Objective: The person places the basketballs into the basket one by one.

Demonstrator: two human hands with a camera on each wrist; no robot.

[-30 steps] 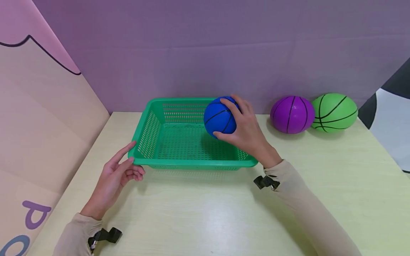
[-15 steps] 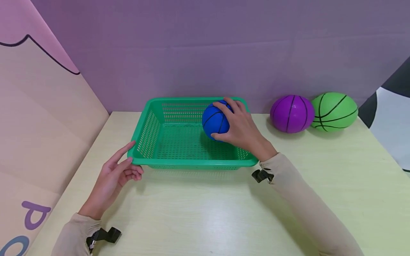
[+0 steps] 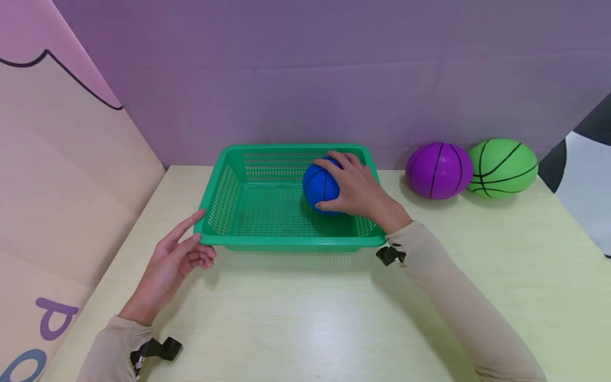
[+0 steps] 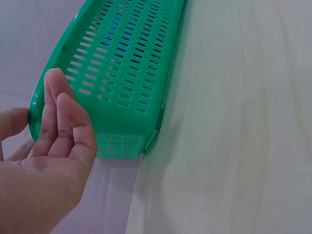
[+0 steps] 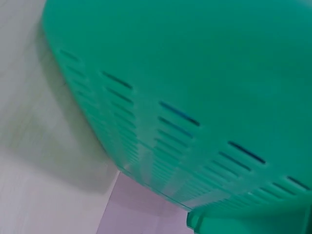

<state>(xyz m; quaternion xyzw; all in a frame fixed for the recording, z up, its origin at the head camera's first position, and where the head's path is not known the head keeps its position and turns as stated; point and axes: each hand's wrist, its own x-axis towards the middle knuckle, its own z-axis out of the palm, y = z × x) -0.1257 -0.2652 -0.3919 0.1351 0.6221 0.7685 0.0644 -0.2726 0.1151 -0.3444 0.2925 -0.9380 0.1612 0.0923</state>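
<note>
A green plastic basket [image 3: 296, 241] with slotted walls stands on the table. Inside its right half is a small blue basketball [image 3: 317, 188], low near the floor; whether it touches the floor is hidden. My right hand [image 3: 355, 191] grips this ball from the right, thumb in front and fingers over the top. At the basket's front left corner, my left hand [image 3: 167, 265] holds the rim between thumb and index finger, the other fingers curled below. The left wrist view shows that hand [image 4: 58, 131] against the slotted wall. Only the basket's outer wall [image 5: 146, 58] fills the right wrist view.
A purple ball [image 3: 439, 171] and a light green ball [image 3: 503, 168] sit side by side at the table's back right. Behind the table [image 3: 305, 318] hangs a purple backdrop [image 3: 305, 79], and a printed panel [image 3: 62, 185] borders the left.
My right hand has lowered the blue basketball deeper into the basket, moving slightly left and down. My left hand keeps its place at the corner.
</note>
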